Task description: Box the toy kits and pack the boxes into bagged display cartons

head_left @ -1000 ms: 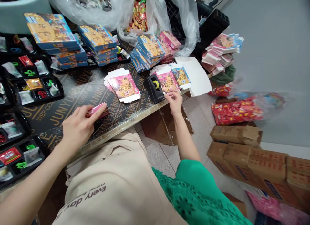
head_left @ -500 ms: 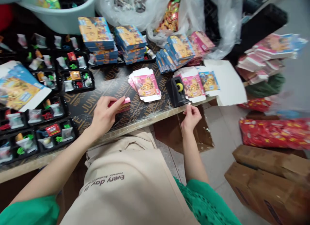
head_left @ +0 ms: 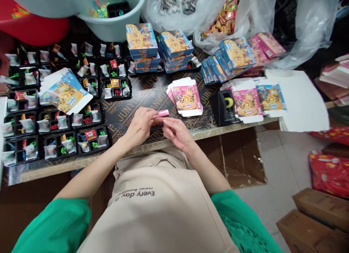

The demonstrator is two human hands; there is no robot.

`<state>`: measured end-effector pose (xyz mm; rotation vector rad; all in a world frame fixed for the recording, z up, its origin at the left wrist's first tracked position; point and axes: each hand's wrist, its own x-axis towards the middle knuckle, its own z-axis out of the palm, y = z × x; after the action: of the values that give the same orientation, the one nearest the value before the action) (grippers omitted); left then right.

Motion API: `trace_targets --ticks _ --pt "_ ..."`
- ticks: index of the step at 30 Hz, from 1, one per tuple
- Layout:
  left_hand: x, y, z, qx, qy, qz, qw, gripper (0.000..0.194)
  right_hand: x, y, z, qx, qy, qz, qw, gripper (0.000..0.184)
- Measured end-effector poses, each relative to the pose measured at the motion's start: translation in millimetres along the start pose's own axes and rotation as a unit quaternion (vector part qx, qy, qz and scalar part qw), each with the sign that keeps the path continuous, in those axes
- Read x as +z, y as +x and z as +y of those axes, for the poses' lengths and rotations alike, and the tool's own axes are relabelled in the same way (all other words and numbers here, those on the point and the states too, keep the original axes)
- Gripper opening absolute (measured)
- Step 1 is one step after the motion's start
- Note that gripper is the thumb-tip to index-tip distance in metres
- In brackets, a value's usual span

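Observation:
My left hand [head_left: 141, 126] grips a small pink box [head_left: 161, 113] held on edge just above the table's front edge; most of it is hidden behind the fingers. My right hand [head_left: 177, 133] is at the box's near right end, thumb and forefinger pinched together. Any tape between those fingertips is too small to see clearly. Beyond my right hand lies a fanned stack of flat pink cartons [head_left: 188, 99]. The black tape dispenser [head_left: 221, 113], with a yellow core, stands to the right of the stack.
Black compartment trays [head_left: 51, 124] of small packets and toys cover the left, with flat blue cartons [head_left: 67, 95] on top. Blue boxes [head_left: 143, 40] are stacked behind. A bucket [head_left: 114, 25] and plastic bags [head_left: 211, 38] line the back. Brown cartons [head_left: 308, 231] stand on the floor at right.
My right hand has left the tape dispenser's cutting edge and come left to the pink box in my left hand. The camera view has swung left.

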<state>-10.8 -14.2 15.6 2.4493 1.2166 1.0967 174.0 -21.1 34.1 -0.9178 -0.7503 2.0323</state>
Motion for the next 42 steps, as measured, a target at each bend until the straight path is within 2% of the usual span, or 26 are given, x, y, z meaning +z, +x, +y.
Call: trace_targets --ticks 3,5,6,8,10,13,14,16,18,22,24,26,28,29,30,32,34,36,38,42 --pt "1.4 3.1 2.1 -0.010 0.006 -0.001 1.000 0.026 -3.7 2.1 4.1 -0.009 -0.038 0.006 0.999 0.032" --pt "4.9 5.3 2.9 -0.018 0.006 0.026 0.999 0.019 -8.0 1.1 5.0 -0.050 -0.153 0.027 0.987 0.036" --pt "6.9 6.2 3.0 -0.019 0.010 0.043 0.999 0.016 -11.8 0.9 3.7 -0.070 -0.233 0.038 0.969 0.040" --pt "10.1 7.4 2.5 -0.014 0.026 0.067 0.997 0.014 -24.9 3.4 -4.1 -0.101 -0.380 0.061 0.917 0.052" --pt "11.2 7.9 1.6 0.003 0.035 0.071 0.997 0.014 -45.9 13.1 -19.8 -0.151 -0.470 0.114 0.862 0.058" --pt "10.5 7.8 -1.0 0.063 0.024 0.040 0.997 0.018 -86.1 43.5 -54.2 -0.269 -0.546 0.220 0.762 0.039" --pt "10.9 8.0 -3.0 0.088 0.024 0.031 0.995 0.020 -98.6 56.4 -66.2 -0.283 -0.580 0.232 0.728 0.035" --pt "14.4 9.9 -10.2 0.121 0.031 0.019 0.992 0.027 -117.0 81.6 -87.4 -0.252 -0.649 0.229 0.681 0.051" --pt "21.5 14.6 -22.2 0.124 0.040 0.002 0.992 0.031 -123.7 101.8 -102.3 -0.183 -0.714 0.200 0.645 0.064" --pt "37.6 28.7 -49.2 0.063 0.090 -0.110 0.988 0.038 -113.4 120.2 -114.8 -0.072 -0.809 0.142 0.565 0.065" --pt "40.6 33.6 -55.8 0.031 0.110 -0.164 0.980 0.039 -107.9 120.2 -118.0 -0.042 -0.831 0.131 0.539 0.066" --pt "39.1 34.6 -55.6 -0.003 0.088 -0.174 0.981 0.038 -104.7 114.2 -121.1 -0.029 -0.841 0.134 0.524 0.068" --pt "34.7 32.8 -49.4 -0.062 0.021 -0.135 0.989 0.040 -99.9 101.0 -122.5 -0.047 -0.835 0.158 0.526 0.065" --pt "32.1 31.5 -44.4 -0.097 -0.028 -0.104 0.989 0.046 -95.2 91.7 -121.7 -0.076 -0.821 0.171 0.539 0.063" --pt "29.7 30.3 -38.2 -0.132 -0.088 -0.074 0.985 0.056 -88.4 80.8 -119.4 -0.117 -0.797 0.178 0.566 0.061" --pt "25.7 28.9 -22.9 -0.184 -0.242 -0.040 0.952 0.085 -69.1 57.2 -110.3 -0.218 -0.710 0.148 0.653 0.058" --pt "22.5 28.7 -4.6 -0.205 -0.415 -0.064 0.884 0.105 -45.5 35.9 -97.0 -0.298 -0.586 0.068 0.750 0.056" --pt "18.8 28.4 13.2 -0.213 -0.543 -0.108 0.805 0.104 -24.9 21.9 -83.5 -0.333 -0.473 -0.001 0.816 0.055" --pt "13.5 26.8 26.2 -0.228 -0.602 -0.118 0.756 0.090 -13.3 16.6 -73.6 -0.343 -0.398 -0.031 0.850 0.054" --pt "-1.2 19.4 30.8 -0.303 -0.601 -0.030 0.739 0.073 -18.9 23.9 -65.1 -0.352 -0.291 -0.023 0.889 0.058"
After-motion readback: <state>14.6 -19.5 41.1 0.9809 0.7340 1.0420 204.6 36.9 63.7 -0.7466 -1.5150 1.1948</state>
